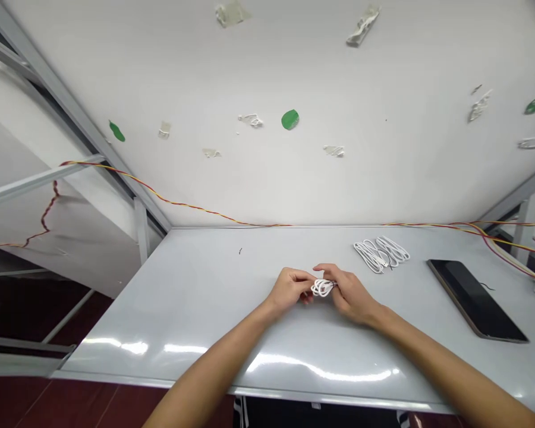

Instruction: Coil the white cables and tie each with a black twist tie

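Note:
A small white coiled cable (321,288) is held between my two hands, a little above the grey tabletop. My left hand (293,289) pinches the coil's left side with thumb and fingers. Around its right end closes my right hand (345,291), where a dark tie seems to wrap the cable. Part of the coil is hidden by my right fingers. Behind my right hand lies another white cable bundle (381,252), folded in loops with a dark tie at its middle.
On the right of the shiny grey table (196,309) rests a black phone-like device (477,300). A short dark tie (487,286) lies beside it, and a dark scrap (240,251) lies at the back left. Red and yellow twisted wires (182,204) run along the back wall.

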`<action>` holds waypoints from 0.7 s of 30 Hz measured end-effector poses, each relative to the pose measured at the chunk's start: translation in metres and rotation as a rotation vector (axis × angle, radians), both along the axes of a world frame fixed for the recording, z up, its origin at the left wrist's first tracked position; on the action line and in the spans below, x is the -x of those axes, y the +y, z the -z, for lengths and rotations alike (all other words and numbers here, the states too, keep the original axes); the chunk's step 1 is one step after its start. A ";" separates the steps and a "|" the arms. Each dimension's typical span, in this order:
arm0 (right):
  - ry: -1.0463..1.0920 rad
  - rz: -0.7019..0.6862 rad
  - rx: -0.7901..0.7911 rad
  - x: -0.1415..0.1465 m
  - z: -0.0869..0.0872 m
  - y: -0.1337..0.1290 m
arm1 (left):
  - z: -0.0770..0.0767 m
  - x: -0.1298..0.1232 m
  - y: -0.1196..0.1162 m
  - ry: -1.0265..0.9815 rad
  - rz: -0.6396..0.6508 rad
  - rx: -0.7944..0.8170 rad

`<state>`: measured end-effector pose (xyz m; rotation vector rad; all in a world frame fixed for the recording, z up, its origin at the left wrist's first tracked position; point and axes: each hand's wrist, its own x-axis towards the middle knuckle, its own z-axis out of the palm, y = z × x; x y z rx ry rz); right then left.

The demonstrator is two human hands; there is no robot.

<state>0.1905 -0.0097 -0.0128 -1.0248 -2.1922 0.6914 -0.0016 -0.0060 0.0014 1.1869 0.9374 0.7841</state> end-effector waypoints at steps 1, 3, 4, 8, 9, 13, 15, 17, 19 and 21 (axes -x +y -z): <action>0.002 -0.013 0.047 -0.001 -0.001 0.000 | 0.001 0.000 0.000 0.044 0.012 -0.072; 0.005 -0.023 0.122 -0.001 -0.003 -0.001 | 0.002 0.001 0.001 0.132 0.007 -0.249; 0.004 -0.025 0.152 -0.001 -0.004 -0.001 | 0.003 0.001 0.000 0.176 -0.004 -0.341; 0.001 -0.022 0.233 -0.001 -0.008 -0.001 | 0.001 0.003 -0.001 0.309 -0.012 -0.569; 0.007 -0.025 0.248 -0.001 -0.010 -0.001 | 0.000 0.004 -0.002 0.329 0.001 -0.600; 0.018 -0.066 0.300 -0.002 -0.016 -0.001 | 0.001 0.007 -0.002 0.369 0.078 -0.737; 0.010 -0.097 0.322 -0.002 -0.018 -0.002 | 0.001 0.009 0.000 0.380 0.075 -0.780; 0.018 -0.126 0.349 -0.002 -0.019 -0.002 | 0.001 0.010 0.001 0.377 0.055 -0.768; 0.045 -0.129 0.372 -0.001 -0.019 -0.002 | -0.001 0.012 0.003 0.365 0.084 -0.722; 0.072 -0.099 0.384 -0.001 -0.018 -0.001 | -0.002 0.013 0.004 0.359 0.163 -0.682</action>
